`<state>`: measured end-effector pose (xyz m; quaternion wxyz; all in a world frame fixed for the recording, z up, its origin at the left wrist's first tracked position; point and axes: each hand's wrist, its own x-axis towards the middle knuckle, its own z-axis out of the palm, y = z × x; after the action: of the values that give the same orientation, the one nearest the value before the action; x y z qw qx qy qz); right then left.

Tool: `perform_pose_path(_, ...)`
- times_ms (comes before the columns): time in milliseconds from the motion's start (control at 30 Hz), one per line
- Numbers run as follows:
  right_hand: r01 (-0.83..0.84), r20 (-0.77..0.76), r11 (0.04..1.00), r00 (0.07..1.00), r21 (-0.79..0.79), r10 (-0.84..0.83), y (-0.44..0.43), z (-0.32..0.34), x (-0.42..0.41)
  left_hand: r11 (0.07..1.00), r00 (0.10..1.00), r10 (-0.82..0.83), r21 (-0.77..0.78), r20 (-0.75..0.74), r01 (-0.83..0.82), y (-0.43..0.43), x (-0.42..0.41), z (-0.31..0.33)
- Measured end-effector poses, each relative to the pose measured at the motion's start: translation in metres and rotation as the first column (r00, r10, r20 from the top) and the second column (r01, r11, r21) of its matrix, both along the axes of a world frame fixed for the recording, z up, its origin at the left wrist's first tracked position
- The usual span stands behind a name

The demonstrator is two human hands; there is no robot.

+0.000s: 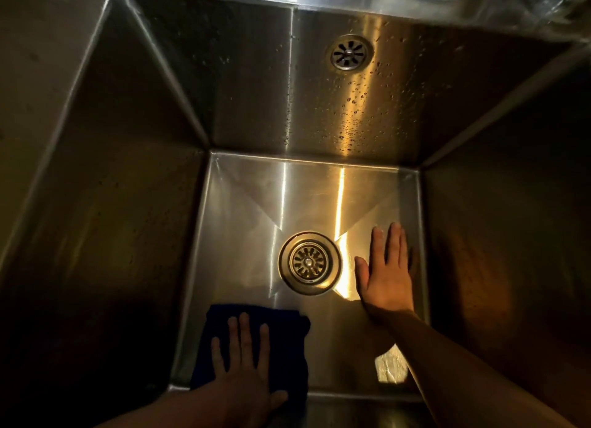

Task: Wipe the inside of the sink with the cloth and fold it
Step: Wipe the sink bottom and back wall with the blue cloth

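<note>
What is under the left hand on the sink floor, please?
A dark blue cloth lies under the left hand, which presses it flat with straight fingers on the floor of the sink, near the front left corner. The steel beneath the cloth is covered and cannot be seen.

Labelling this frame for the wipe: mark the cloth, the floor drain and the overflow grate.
cloth [289,335], head view, its bare right part.
floor drain [308,263], head view, middle of its strainer.
overflow grate [349,53], head view, its centre.

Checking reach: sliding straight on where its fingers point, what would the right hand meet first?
Probably the sink back wall, near its right corner; the right hand would pass right of the drain.
</note>
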<state>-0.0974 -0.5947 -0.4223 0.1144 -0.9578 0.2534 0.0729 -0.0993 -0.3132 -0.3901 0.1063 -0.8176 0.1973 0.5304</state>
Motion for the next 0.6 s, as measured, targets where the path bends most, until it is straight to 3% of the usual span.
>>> perform_pose_path(100,0.005,0.015,1.0,1.0,0.0,-0.005,0.0,-0.001,0.0,0.942,0.947,-0.051,-0.299,0.319,0.152,-0.016,0.003,0.002)
perform_pose_path(267,0.013,0.019,1.0,1.0,-0.006,-0.012,-0.002,-0.004,-0.001,0.845,0.815,0.01,-0.441,0.579,0.303,-0.064,0.024,-0.005)
perform_pose_path(467,0.028,0.052,1.0,0.998,0.006,-0.028,-0.002,-0.005,-0.001,0.758,0.73,0.199,-0.575,0.654,0.308,-0.084,0.092,-0.014)
perform_pose_path(600,0.037,0.047,0.999,0.998,-0.013,-0.037,-0.002,-0.007,-0.002,0.732,0.708,0.44,-0.677,0.552,0.073,-0.104,0.101,-0.014)
